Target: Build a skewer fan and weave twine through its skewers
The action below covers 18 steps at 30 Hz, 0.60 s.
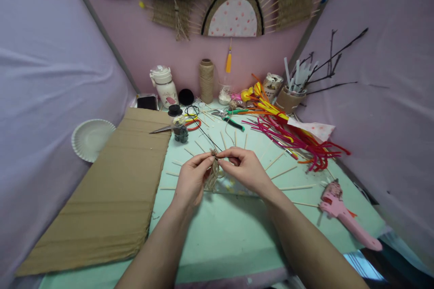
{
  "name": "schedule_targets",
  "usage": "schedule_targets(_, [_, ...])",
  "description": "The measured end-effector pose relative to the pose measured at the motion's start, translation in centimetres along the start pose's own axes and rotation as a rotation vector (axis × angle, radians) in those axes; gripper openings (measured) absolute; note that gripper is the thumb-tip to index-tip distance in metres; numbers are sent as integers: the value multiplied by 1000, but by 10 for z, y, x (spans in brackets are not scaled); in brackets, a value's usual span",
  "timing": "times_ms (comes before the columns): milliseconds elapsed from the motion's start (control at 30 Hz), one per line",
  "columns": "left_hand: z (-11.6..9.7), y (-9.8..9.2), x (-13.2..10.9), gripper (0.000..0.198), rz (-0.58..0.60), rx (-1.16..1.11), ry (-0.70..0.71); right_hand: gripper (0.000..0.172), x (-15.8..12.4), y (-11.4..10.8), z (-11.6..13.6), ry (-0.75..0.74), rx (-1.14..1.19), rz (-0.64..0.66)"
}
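Over the middle of the table, my left hand (195, 174) pinches a tassel of tan twine (212, 179) near its top, the loose strands hanging below. Close beside it, my right hand (246, 167) is closed, thumb and forefinger at the tassel's neck on a thin black cord (210, 137). That cord runs up and left to a loose coil near the scissors (195, 124). Beneath both hands lies a light patterned half-round piece (237, 187), partly hidden, with thin wooden sticks (284, 173) fanning out around it.
Cardboard (135, 180) covers the left side, next to a paper plate (93, 140). A pink glue gun (349, 219) lies at right. Behind are a small jar (180, 131), green-handled pliers (233, 123), pipe cleaners (271, 133), a twine spool (206, 81) and a white bottle (165, 88).
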<state>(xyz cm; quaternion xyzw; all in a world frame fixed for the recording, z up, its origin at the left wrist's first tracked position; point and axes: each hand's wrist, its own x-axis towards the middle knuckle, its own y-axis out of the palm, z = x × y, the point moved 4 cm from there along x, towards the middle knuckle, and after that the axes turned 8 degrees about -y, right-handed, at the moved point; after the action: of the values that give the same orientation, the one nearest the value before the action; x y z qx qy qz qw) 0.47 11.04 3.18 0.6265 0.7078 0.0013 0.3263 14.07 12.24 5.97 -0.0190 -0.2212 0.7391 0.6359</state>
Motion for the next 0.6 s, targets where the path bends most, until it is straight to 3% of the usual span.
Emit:
schedule_targets(333, [2,3,-3,28,-12,23,-6,10,0,0,2,-103,-130,-14])
schedule_targets(600, [1,4,-3,19,124,-22,14,10,-1,6,-7,83,141,148])
